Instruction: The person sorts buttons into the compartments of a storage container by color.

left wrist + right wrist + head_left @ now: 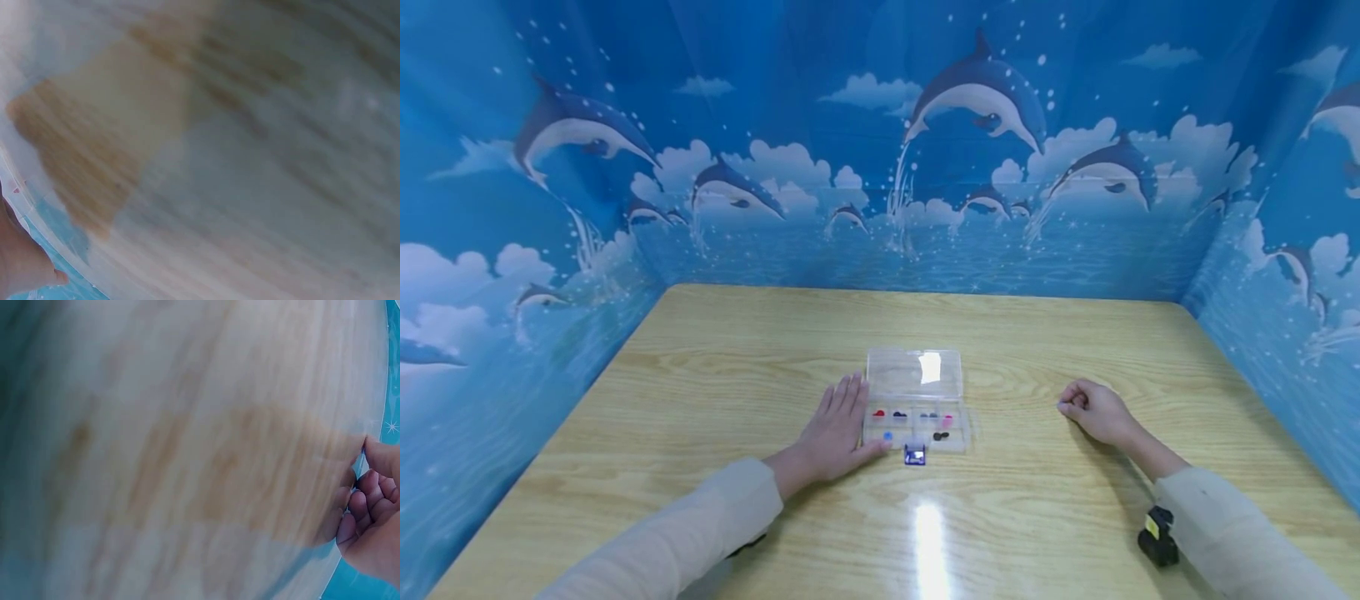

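Note:
A clear plastic compartment box (915,425) stands on the table with its lid (904,375) raised at the back. In its compartments lie small red pieces (878,413), dark blue pieces (899,414), grey pieces, pink pieces (947,421), a blue piece (887,436) and black pieces (941,436). My left hand (835,433) rests flat along the box's left side, fingers straight, thumb reaching its front left corner. Well to the right, my right hand (1097,412) is low over the table, its fingers (369,497) curled in; no held thing can be made out.
A small purple-blue clasp (914,455) is at the box's front edge. The wood-grain table (760,333) is bounded by a blue dolphin curtain (820,242) at the back and sides. A black device (1158,537) is strapped at the right sleeve.

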Available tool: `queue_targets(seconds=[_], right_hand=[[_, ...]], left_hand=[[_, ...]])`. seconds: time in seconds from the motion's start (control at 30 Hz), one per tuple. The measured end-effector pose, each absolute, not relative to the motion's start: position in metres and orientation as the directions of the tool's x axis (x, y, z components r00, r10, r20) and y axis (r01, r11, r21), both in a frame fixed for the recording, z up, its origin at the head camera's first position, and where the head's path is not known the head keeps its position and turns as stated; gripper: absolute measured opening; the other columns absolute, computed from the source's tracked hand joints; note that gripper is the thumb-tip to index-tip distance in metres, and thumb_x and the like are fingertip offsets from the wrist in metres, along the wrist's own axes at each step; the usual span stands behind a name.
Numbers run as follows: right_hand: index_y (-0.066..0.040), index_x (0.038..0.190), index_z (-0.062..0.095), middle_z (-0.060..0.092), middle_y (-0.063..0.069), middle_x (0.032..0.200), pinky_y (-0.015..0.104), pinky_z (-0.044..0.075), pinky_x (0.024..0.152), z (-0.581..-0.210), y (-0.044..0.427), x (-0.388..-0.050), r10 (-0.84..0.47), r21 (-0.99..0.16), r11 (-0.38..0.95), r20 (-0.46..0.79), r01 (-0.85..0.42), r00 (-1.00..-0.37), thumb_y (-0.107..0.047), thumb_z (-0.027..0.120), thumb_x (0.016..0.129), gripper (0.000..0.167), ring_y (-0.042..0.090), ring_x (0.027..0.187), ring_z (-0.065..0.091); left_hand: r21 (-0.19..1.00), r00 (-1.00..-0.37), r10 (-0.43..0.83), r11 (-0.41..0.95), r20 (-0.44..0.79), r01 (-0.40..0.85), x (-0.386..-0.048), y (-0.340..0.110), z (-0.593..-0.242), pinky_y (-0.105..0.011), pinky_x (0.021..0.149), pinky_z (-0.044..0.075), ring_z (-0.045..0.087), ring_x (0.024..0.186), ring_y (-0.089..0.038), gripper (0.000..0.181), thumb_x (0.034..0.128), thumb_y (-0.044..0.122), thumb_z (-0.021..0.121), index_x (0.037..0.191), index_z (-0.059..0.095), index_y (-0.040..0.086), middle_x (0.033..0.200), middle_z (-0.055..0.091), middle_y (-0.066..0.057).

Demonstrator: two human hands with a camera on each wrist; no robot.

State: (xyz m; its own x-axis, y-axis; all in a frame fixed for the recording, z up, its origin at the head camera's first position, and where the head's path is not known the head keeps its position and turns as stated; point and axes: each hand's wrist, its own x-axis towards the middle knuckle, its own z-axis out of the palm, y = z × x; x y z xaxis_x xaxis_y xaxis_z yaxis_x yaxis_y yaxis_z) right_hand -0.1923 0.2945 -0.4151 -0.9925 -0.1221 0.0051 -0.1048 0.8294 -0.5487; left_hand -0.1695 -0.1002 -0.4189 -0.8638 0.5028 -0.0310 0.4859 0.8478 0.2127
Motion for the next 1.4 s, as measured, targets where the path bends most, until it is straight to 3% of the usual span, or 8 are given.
queue_targets(seconds=[0.8, 1.4], right_hand=[[0.002, 0.087, 0.058, 0.055, 0.005, 0.074, 0.021, 0.036, 0.055, -0.412, 0.292, -0.189, -0.107, -0.549, 0.830, 0.016, -0.098, -0.994, -0.009, 0.058, 0.090, 0.011, 0.011, 0.065, 0.043], [0.005, 0.091, 0.064, 0.061, 0.010, 0.079, 0.021, 0.037, 0.056, -0.405, 0.280, -0.185, 0.005, -0.613, 0.790, 0.011, -0.002, -1.000, -0.011, 0.056, 0.091, 0.018, 0.012, 0.068, 0.046]], left_hand=[[0.209, -0.870, 0.490, 0.858, -0.062, 0.468, -0.168, -0.099, -0.417, -0.049, 0.117, 0.006, 0.003, 0.143, -0.037, 0.091, 0.0911, 0.062, 0.035, 0.147, 0.007, -0.003, 0.155, 0.002, -0.022], [0.216, -0.868, 0.495, 0.853, -0.047, 0.475, -0.168, -0.100, -0.418, -0.049, 0.117, 0.006, 0.003, 0.143, -0.037, 0.091, 0.0911, 0.061, 0.036, 0.147, 0.006, -0.003, 0.155, 0.001, -0.022]])
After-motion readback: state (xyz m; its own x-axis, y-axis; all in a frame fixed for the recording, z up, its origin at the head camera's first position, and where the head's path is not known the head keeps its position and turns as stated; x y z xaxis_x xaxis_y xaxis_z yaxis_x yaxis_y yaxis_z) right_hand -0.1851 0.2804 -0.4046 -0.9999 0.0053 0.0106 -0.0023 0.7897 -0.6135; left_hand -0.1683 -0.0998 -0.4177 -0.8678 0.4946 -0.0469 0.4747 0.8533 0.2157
